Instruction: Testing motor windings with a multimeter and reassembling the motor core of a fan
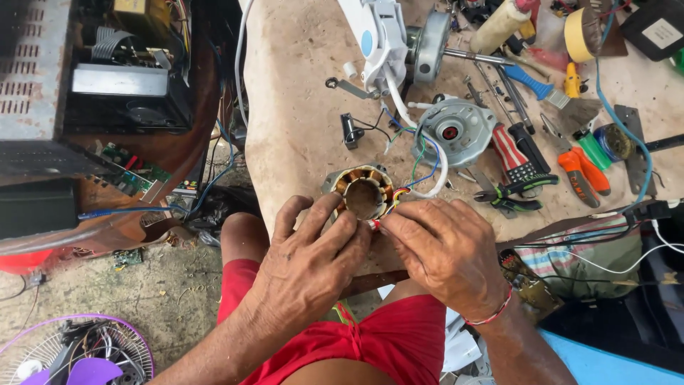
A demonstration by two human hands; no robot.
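One head-worn view here, looking steeply down and forward, close over the workbench [299, 135] near edge, floor showing at left.
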